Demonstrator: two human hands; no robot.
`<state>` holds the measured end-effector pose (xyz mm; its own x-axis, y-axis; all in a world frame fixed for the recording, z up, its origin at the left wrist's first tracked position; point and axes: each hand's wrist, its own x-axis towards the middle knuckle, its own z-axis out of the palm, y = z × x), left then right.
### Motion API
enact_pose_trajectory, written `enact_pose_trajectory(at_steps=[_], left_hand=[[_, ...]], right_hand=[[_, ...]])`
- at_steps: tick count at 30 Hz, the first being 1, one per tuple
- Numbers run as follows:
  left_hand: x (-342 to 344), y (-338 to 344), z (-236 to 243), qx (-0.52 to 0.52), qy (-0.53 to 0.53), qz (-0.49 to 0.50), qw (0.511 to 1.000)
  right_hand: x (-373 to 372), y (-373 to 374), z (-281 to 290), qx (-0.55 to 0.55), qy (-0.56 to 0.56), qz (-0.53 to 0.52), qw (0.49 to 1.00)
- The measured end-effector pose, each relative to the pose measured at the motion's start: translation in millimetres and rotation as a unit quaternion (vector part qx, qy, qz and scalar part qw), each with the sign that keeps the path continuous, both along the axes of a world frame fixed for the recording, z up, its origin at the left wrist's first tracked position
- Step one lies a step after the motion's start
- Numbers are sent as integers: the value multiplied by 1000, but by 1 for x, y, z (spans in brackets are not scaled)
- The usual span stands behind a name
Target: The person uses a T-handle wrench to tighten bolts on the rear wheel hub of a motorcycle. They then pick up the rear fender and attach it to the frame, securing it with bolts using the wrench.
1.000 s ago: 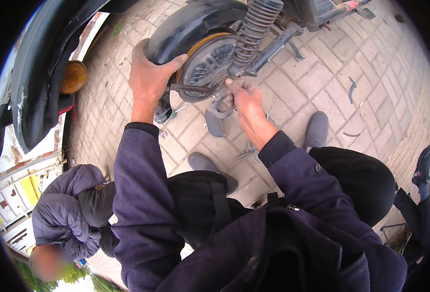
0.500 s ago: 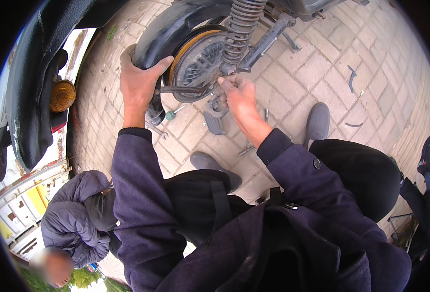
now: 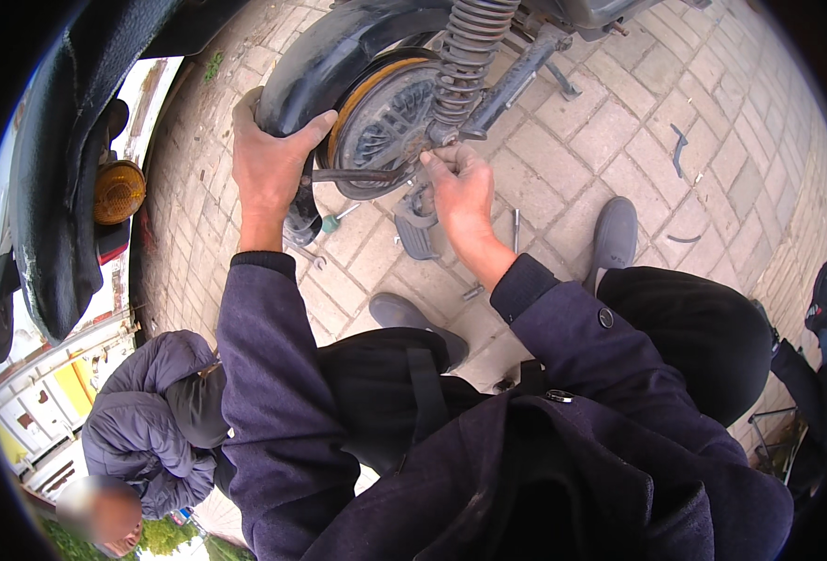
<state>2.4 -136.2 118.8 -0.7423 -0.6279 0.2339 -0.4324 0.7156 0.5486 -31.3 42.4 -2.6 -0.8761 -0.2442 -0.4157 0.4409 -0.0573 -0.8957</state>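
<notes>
The rear wheel [image 3: 383,131] of a motorcycle is in front of me, with an orange-edged rim and a dusty hub. My left hand [image 3: 271,159] is wrapped round its black tyre [image 3: 312,77], thumb stretched toward the rim. At the hub centre, just below the coil-spring shock absorber [image 3: 471,65], my right hand [image 3: 462,187] pinches with thumb and forefinger. What lies between those fingertips is hidden. A dark metal bar [image 3: 357,175] runs across the lower wheel between my hands. Beneath the right hand is a ridged grey footrest [image 3: 417,238].
On the paving lie a green-handled screwdriver [image 3: 334,222], a spanner [image 3: 309,255], a thin metal rod [image 3: 515,229] and a bent black strip [image 3: 679,150]. Another vehicle's black seat [image 3: 58,178] and orange indicator [image 3: 120,192] stand at left. A person in a padded jacket [image 3: 147,421] is lower left.
The view has shifted very slightly. Both hands keep their places on the wheel, and the right fingertips have barely moved.
</notes>
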Motion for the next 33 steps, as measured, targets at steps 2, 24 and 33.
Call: enact_pose_trajectory(at_steps=[2, 24, 33], left_hand=[[1, 0, -1, -8, -1, 0, 1000], [0, 0, 1, 14, 2, -9, 1000], [-1, 4, 6, -4, -15, -14, 1000]], right_hand=[[0, -1, 1, 9, 1, -1, 1000], [8, -12, -17, 6, 67, 16, 998], [10, -13, -26, 41, 91, 41, 994]])
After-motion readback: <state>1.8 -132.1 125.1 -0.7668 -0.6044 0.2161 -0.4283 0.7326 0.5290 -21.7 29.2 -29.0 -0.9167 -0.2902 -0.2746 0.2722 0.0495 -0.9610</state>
